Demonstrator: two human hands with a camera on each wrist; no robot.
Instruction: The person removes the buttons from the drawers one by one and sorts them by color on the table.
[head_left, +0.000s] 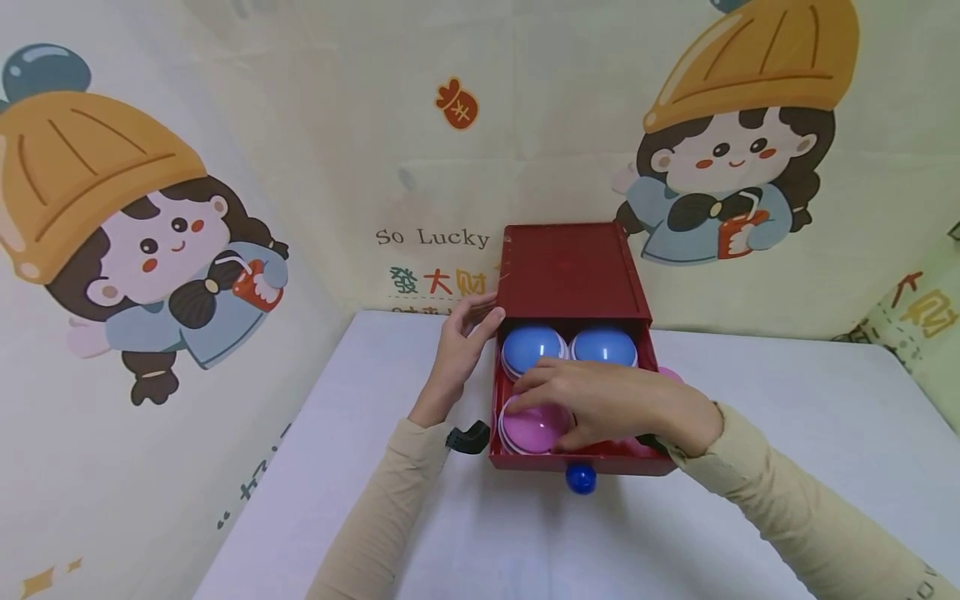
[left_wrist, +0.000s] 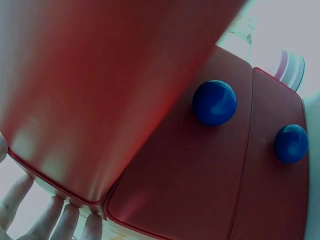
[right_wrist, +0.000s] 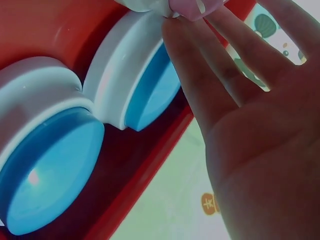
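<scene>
In the head view a red drawer chest (head_left: 573, 271) has its top drawer (head_left: 525, 462), fitted with a blue knob (head_left: 581, 479), pulled out. Inside are two blue-topped round white containers (head_left: 534, 346) at the back and a pink-topped round container (head_left: 536, 427) at front left. My right hand (head_left: 607, 400) reaches over the drawer, fingers and thumb spread around the pink-topped container. In the right wrist view its fingertips touch a pink and white piece (right_wrist: 195, 7); the thumb is hidden. My left hand (head_left: 465, 346) rests on the chest's left side, fingers fairly straight.
Two lower drawers with blue knobs (left_wrist: 214, 102) are closed in the left wrist view. A striped round container (left_wrist: 291, 69) stands beside the chest. The white table (head_left: 360, 400) meets a cloth backdrop (head_left: 352, 125) printed with cartoon figures just behind the chest.
</scene>
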